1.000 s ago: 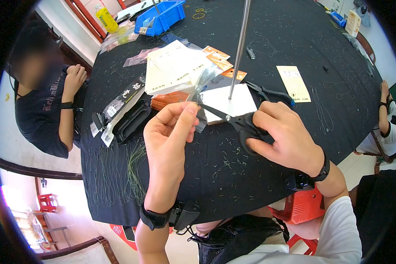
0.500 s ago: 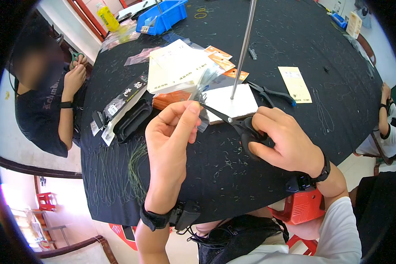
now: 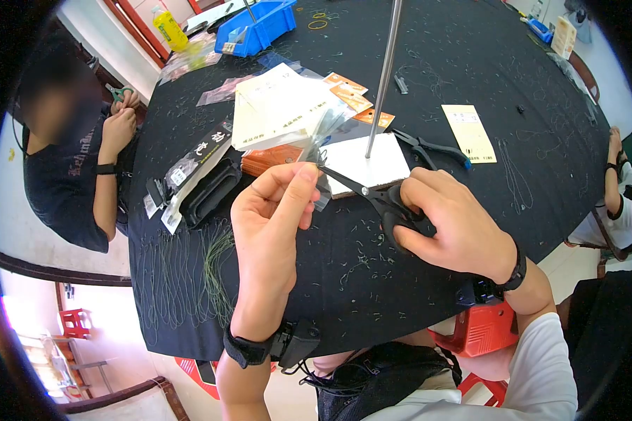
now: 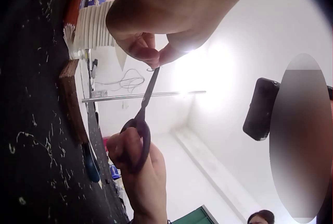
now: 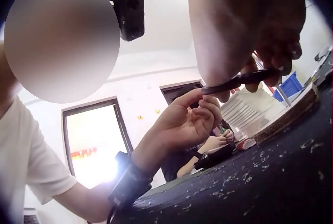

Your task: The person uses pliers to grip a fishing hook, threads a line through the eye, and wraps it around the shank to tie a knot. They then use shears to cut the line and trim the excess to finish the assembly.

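Note:
My left hand (image 3: 270,224) pinches a small dark fish hook (image 4: 151,70) between thumb and index fingertip, and the other fingers curl in loosely. Thin line (image 4: 130,81) loops near it in the left wrist view. My right hand (image 3: 456,217) holds black scissors (image 3: 379,198), with fingers and thumb in the handle loops. The scissor tips reach right up to the left fingertips, and the blades look nearly closed. Behind the hands, a white-topped board (image 3: 386,163) carries an upright metal rod (image 3: 384,84).
Pliers (image 3: 435,151) lie beside the board. Cream cards (image 3: 274,105), orange packets (image 3: 351,98) and clear bags lie behind my left hand. Green line bundles (image 3: 218,274) spread at left. A blue bin (image 3: 256,31) stands at the back. A person (image 3: 70,161) sits at left.
Both hands stay almost in place, with the scissor tips still at the left fingertips; the right thumb shifts slightly with the handles. The person at left now shows a green-handled tool in hand.

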Demonstrator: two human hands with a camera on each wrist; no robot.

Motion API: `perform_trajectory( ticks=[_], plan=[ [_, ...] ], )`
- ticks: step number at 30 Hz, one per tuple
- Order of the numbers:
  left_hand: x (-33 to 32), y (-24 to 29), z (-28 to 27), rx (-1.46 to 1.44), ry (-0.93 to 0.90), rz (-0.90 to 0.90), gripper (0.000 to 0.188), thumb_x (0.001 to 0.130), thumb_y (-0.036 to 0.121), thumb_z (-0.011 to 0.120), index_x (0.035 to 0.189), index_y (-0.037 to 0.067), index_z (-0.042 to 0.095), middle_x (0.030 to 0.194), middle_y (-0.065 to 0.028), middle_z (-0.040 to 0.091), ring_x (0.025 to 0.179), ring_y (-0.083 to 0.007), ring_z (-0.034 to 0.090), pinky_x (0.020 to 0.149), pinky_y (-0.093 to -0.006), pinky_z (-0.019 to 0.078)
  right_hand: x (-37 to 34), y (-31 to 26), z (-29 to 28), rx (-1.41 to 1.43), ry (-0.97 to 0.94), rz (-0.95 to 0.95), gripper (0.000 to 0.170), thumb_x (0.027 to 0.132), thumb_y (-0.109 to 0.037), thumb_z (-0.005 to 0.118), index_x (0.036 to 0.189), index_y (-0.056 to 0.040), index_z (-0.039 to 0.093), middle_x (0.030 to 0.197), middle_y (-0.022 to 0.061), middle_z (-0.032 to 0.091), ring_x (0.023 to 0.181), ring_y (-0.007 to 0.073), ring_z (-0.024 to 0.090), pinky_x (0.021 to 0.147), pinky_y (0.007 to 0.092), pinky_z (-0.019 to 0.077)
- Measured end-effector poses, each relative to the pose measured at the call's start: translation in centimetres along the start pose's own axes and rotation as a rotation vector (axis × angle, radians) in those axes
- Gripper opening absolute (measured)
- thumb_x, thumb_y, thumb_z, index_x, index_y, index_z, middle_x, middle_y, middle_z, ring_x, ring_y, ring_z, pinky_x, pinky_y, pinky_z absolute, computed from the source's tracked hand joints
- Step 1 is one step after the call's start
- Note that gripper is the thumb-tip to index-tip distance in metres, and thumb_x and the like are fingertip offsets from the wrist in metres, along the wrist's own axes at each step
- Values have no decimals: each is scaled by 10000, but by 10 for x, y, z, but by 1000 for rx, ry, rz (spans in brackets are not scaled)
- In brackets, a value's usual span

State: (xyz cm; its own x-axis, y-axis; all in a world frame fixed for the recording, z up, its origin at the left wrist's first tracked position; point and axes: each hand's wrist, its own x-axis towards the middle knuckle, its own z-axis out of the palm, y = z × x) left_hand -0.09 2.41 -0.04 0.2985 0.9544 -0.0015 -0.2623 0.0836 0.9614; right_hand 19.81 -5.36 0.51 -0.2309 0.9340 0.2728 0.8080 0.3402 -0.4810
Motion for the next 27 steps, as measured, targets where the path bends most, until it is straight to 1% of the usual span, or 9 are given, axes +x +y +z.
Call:
perform_trajectory(
  ticks=[4, 6, 9, 12, 14, 18, 23, 27],
  plan=[
    [1, 0, 0, 6, -2, -1, 121, 874, 105, 599, 931, -1, 616, 778, -1, 593, 659, -26, 511, 591, -136, 396, 0, 1, 0, -22, -27, -22, 252, 756, -214, 652, 821, -21, 504, 764, 128, 496, 721, 310, 508, 662, 388, 401],
    [1, -1, 1, -7, 46, -3, 158, 845, 141, 648, 909, -4, 640, 712, -2, 591, 584, -19, 471, 516, -151, 350, 0, 2, -1, -39, -25, -41, 250, 763, -214, 647, 825, -19, 504, 768, 132, 498, 722, 314, 510, 664, 391, 403],
    [1, 0, 3, -10, 47, -14, 164, 844, 139, 648, 918, -7, 635, 713, 0, 589, 580, -18, 471, 515, -147, 347, -1, 2, 1, -53, -22, -59, 252, 768, -215, 644, 832, -15, 506, 772, 135, 501, 725, 317, 512, 665, 390, 405],
    [0, 0, 3, -21, 53, -6, 171, 846, 137, 645, 928, -13, 627, 717, 2, 585, 580, -18, 468, 512, -148, 342, -2, 2, 2, 2, -20, -78, 252, 772, -210, 641, 837, -9, 504, 776, 139, 501, 733, 321, 514, 668, 391, 405],
    [0, 1, 2, -20, 33, 11, 175, 847, 138, 644, 931, -15, 625, 719, 3, 583, 582, -17, 468, 510, -148, 339, 0, 2, 2, 69, -65, -75, 251, 777, -207, 638, 834, -6, 498, 775, 143, 499, 738, 323, 514, 671, 390, 404],
    [1, -1, 0, -21, 7, 33, 177, 849, 144, 645, 929, -13, 625, 718, 7, 579, 579, -16, 463, 506, -149, 332, 0, 2, 5, 96, -71, -88, 246, 782, -200, 634, 822, -6, 490, 768, 144, 492, 736, 325, 511, 673, 391, 402],
    [-1, -1, 2, -20, 34, 16, 160, 851, 145, 642, 909, -4, 630, 706, 11, 577, 567, -15, 456, 509, -149, 332, 0, 0, 3, 76, -61, -33, 244, 788, -202, 626, 827, -8, 481, 773, 147, 485, 746, 326, 507, 674, 392, 401],
    [-2, 0, 3, -17, 44, 1, 155, 853, 152, 641, 894, 2, 633, 698, 13, 577, 565, -14, 455, 509, -152, 335, -1, 0, 3, 74, -71, -27, 258, 786, -212, 630, 840, -9, 480, 782, 148, 488, 750, 328, 506, 676, 397, 402]
  ],
)
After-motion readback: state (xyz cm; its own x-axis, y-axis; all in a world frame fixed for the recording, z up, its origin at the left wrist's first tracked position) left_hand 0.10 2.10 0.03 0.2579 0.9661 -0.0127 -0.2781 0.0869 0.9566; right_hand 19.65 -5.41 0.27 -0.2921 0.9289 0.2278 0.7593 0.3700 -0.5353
